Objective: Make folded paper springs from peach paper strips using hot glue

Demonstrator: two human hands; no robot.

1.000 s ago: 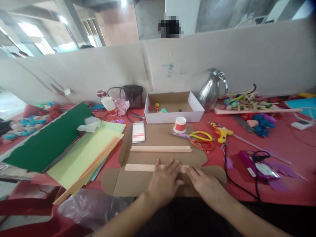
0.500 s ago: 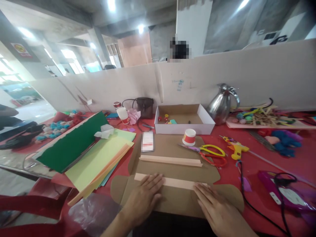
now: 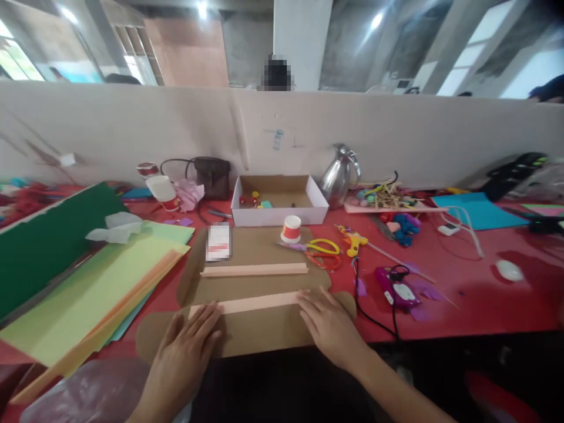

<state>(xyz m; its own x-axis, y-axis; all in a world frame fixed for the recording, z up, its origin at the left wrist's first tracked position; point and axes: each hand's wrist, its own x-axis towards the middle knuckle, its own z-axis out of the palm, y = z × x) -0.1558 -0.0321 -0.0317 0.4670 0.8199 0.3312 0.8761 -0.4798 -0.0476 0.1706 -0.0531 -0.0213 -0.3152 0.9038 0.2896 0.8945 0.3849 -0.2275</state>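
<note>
Brown cardboard (image 3: 259, 332) lies flat at the table's front edge. Across it runs a flat pale peach strip (image 3: 259, 302). My left hand (image 3: 187, 346) rests on the strip's left end, palm down, fingers extended. At the right end my right hand (image 3: 328, 326) lies with fingers stretched over strip and cardboard. A second, folded peach strip (image 3: 255, 269) sits farther back on the cardboard. Behind it are scissors (image 3: 324, 251) with yellow and red handles, an upside-down paper cup (image 3: 291, 229) and a white card-like item (image 3: 218, 242).
A white box (image 3: 279, 216) holds small bits. Coloured paper sheets (image 3: 97, 282) lie left. On the right are a yellow glue gun (image 3: 355, 242), a purple device (image 3: 396, 288) with a black cord, and a white mouse (image 3: 509, 270). A steel jug (image 3: 337, 179) stands behind.
The view has turned right, so the tabletop things appear farther left. My left hand has moved outward to the strip's left end. My right hand stays at the right end.
</note>
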